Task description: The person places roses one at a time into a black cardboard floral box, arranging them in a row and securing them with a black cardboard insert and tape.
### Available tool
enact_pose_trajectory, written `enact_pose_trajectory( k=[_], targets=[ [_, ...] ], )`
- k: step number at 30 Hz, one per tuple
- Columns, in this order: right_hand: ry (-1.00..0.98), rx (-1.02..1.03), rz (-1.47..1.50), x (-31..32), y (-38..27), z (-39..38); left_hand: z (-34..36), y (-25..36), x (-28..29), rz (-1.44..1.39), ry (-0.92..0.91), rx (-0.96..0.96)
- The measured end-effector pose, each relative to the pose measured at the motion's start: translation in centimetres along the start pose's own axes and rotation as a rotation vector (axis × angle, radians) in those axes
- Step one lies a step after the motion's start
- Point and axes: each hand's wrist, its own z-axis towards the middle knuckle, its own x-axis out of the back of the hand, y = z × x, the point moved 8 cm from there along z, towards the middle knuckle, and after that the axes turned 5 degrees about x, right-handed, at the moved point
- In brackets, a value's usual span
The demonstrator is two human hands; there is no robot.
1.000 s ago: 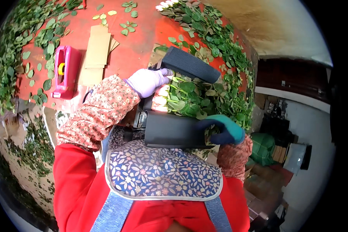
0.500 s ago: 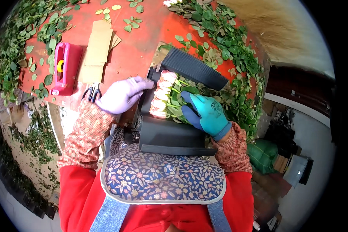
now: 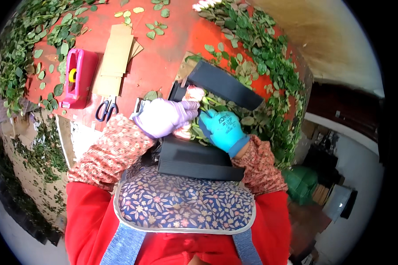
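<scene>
Pale pink roses (image 3: 193, 93) lie in a row on a black trough-like holder, their green stems and leaves pointing right. Across the middle blooms lies my left hand (image 3: 166, 118), in a lilac glove, its fingers pressed together and hiding several heads. My right hand (image 3: 223, 130), in a teal glove with dark blue fingertips, is closed at the stems just below the blooms. Its fingertips almost meet those of the left hand. The holder's far black flap (image 3: 225, 84) rises beyond the flowers, and its near black flap (image 3: 199, 159) is close to my body.
On the red table (image 3: 163, 48) to the left are a pink tape dispenser (image 3: 80, 81), brown cardboard pieces (image 3: 117, 55) and dark-handled scissors (image 3: 106, 109). Leafy rose stems (image 3: 269, 57) are heaped along the right side. More greenery (image 3: 17, 57) covers the far left.
My left hand has moved right, from the holder's left edge onto the rose heads. My right hand has shifted slightly left, and its spread thumb and fingers have closed at the stems.
</scene>
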Motion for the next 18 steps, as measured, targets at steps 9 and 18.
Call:
enact_pose_trajectory(
  k=[9, 18],
  targets=[
    [0.183, -0.206, 0.095, 2.3, 3.2, -0.1, 0.3, 0.3, -1.4, 0.123, 0.266, 0.134],
    [0.116, -0.146, 0.054, -0.1, 3.9, 1.2, -0.1, 1.2, -0.3, 0.122, 0.244, 0.167]
  ],
)
